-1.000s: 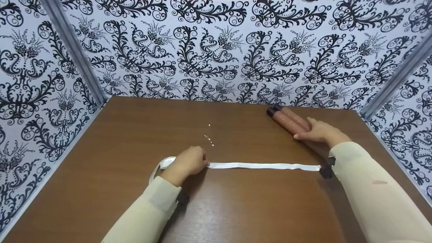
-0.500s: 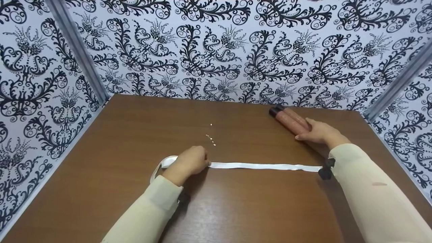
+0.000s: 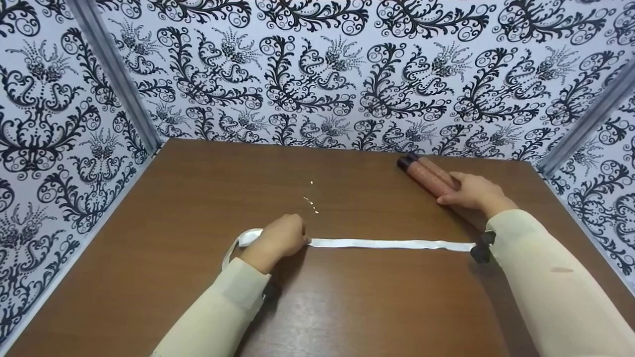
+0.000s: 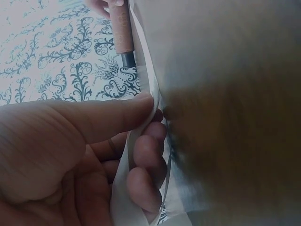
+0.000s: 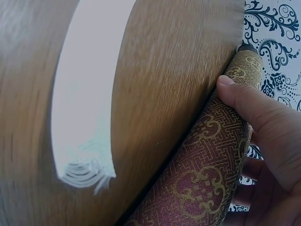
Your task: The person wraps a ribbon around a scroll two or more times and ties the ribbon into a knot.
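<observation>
A white ribbon lies across the table, its frayed end visible in the right wrist view. My left hand pinches this ribbon between thumb and fingers, and its tail loops back to the left behind the hand. At the right, my right hand grips two brocade-covered rolls lying side by side, reddish-brown with gold patterning and black end caps. The thumb presses on the near roll; the other fingers reach round the far side, partly hidden. The rolls' near ends are hidden by the right hand and sleeve.
The brown table is bordered by patterned black-and-white walls at the back and both sides. Grey posts stand in the corners. Tiny white flecks dot the tabletop beyond the left hand.
The head view has shifted slightly, moving everything a little rightward in it. Both hands keep their hold on the ribbon and the rolls, without other clear movement.
</observation>
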{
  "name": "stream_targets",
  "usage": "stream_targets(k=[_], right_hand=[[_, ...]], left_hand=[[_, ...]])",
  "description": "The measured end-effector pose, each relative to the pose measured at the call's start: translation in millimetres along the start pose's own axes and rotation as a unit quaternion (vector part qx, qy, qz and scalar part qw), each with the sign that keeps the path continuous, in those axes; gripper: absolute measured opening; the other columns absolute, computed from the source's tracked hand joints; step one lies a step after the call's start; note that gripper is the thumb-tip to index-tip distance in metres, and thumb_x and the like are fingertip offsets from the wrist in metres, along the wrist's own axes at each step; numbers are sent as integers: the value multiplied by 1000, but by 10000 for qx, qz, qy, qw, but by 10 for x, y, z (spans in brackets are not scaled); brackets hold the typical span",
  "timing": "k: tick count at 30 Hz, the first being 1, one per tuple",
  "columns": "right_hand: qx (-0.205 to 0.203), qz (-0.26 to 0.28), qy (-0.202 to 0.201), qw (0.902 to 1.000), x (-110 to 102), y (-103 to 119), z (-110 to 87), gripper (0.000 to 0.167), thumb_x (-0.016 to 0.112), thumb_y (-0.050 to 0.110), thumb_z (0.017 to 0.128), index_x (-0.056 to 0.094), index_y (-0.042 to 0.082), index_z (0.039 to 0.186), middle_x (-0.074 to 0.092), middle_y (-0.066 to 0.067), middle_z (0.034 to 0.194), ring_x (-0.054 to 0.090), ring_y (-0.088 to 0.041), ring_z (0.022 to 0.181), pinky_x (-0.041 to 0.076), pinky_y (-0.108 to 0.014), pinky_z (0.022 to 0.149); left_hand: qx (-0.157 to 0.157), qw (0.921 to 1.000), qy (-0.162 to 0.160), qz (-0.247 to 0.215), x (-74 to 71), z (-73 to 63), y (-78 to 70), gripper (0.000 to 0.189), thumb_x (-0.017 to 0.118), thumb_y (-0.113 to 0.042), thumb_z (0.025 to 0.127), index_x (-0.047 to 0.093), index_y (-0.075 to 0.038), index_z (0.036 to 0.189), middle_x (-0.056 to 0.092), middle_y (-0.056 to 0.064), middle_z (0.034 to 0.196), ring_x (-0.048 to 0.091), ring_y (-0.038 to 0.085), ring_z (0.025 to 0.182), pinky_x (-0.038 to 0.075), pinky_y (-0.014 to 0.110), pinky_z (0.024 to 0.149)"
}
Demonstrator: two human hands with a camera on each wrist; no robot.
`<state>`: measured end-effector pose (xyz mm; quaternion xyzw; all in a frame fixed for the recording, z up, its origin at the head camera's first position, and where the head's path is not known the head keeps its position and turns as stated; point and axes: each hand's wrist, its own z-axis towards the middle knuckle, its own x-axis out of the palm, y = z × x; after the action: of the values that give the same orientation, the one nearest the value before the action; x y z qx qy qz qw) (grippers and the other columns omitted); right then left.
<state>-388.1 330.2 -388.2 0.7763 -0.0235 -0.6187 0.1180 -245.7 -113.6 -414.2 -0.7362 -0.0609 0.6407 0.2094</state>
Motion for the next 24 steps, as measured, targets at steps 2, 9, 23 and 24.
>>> stream_targets(k=[2, 9, 23, 24], right_hand=[[22, -54, -44, 10000, -1, -12, -4, 106, 70, 68, 87, 28, 7, 162, 41, -34, 155, 41, -60, 137, 32, -80, 104], [-6, -187, -217, 9996, 6, -40, -14, 104, 69, 70, 86, 31, 9, 161, 45, -35, 152, 45, -60, 133, 36, -79, 99], [58, -117, -442, 9989, -88, -60, -162, 107, 65, 76, 86, 31, 7, 159, 52, -33, 147, 51, -59, 127, 39, -77, 96], [60, -108, -443, 9989, -101, -58, -175, 107, 64, 77, 86, 31, 6, 159, 51, -33, 146, 52, -59, 126, 39, -78, 95]], left_hand=[[21, 10000, -3, 6, 3, 7, 0, 25, 71, -13, 91, 68, -8, 66, 63, 1, 66, 49, 19, 62, 45, 35, 62], [-12, 10000, -8, 35, 10, 18, 6, 25, 74, -18, 91, 71, -8, 69, 68, 3, 70, 52, 19, 64, 50, 38, 67], [-12, 10000, 22, 93, -2, 1, 23, 32, 74, -18, 92, 62, -12, 64, 60, -1, 67, 50, 18, 63, 45, 35, 63], [-7, 10000, 11, 97, 1, -2, 23, 33, 74, -18, 92, 62, -12, 63, 59, -1, 67, 50, 18, 63, 44, 35, 62]])
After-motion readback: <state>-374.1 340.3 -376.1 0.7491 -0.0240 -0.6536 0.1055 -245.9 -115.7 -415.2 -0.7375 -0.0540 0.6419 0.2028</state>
